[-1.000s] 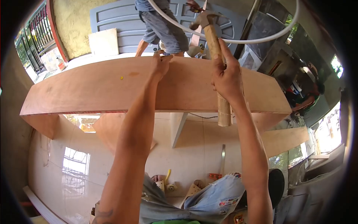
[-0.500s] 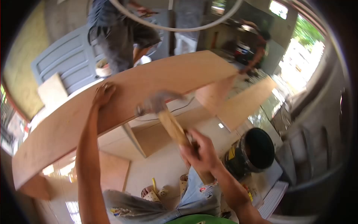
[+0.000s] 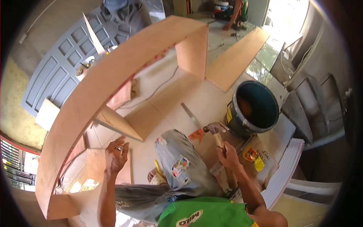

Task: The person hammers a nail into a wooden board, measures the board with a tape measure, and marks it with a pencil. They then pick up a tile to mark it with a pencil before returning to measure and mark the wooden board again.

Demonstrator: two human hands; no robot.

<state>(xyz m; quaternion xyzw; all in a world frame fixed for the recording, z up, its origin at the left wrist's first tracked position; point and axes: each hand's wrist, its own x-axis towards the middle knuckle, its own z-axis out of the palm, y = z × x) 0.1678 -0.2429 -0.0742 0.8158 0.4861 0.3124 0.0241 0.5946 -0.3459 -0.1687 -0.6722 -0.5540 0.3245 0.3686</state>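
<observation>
My right hand [image 3: 228, 154] is wrapped around the wooden handle of a claw hammer [image 3: 216, 130], held low beside my right knee. My left hand [image 3: 116, 155], a ring on one finger, is raised with its fingers curled together; whether something small is pinched there I cannot make out. It is just inside the long plywood panel [image 3: 107, 66], apart from it. Upright boards stand under that panel: an end board [image 3: 193, 53] at the far end and a middle board [image 3: 120, 124] near my left hand.
A dark bucket [image 3: 235, 120] stands right of the hammer. On the tiled floor lie a metal blade with an orange handle [image 3: 196, 135] and a loose plywood strip [image 3: 240, 58]. A grey panelled door [image 3: 56, 72] leans at the back left. Two other people are at the back.
My left hand has come off the panel's top and drawn back toward me. The hammer, in my right hand, has moved down and right. My view has shifted.
</observation>
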